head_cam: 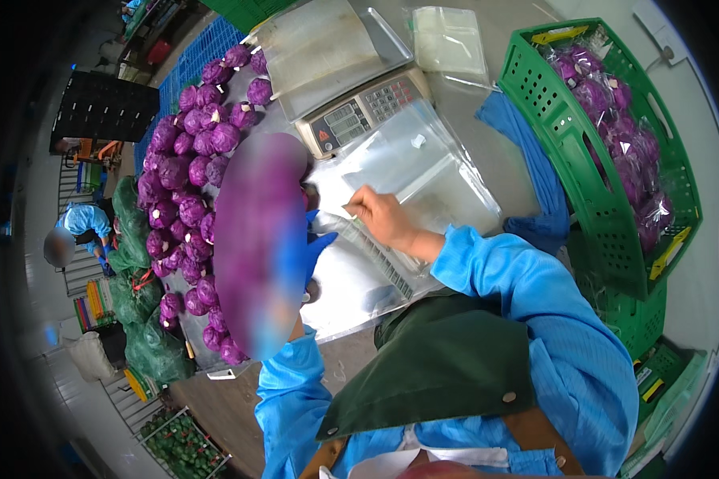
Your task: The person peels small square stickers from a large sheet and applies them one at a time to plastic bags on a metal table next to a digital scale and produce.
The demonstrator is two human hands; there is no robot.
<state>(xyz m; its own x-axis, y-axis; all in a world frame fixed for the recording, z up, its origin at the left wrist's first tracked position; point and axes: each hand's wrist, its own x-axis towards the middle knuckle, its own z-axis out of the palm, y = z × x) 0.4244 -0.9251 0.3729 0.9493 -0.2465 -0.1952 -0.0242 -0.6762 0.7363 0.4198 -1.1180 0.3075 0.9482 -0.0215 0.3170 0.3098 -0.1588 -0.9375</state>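
Purple cabbages point(174, 172) lie crowded along the left side of a metal table. My left hand point(316, 244), in a blue glove, is at their right edge; a large blurred patch covers most of it, and what it holds is hidden. To its right, my bare right hand point(383, 220) has thumb and fingers drawn together above a strip of printed labels point(384, 263). A small pale piece shows beneath the fingertips, but whether they grip it is unclear. Clear plastic bags point(422, 170) lie flat beyond that hand, beside a digital scale point(359, 114).
A green plastic crate point(605, 197) of film-wrapped purple cabbages stands at right, next to a blue cloth point(530, 161). More plastic bags point(448, 39) lie at the table's far side. Green mesh sacks point(147, 335) are at left, where another person point(87, 221) bends over.
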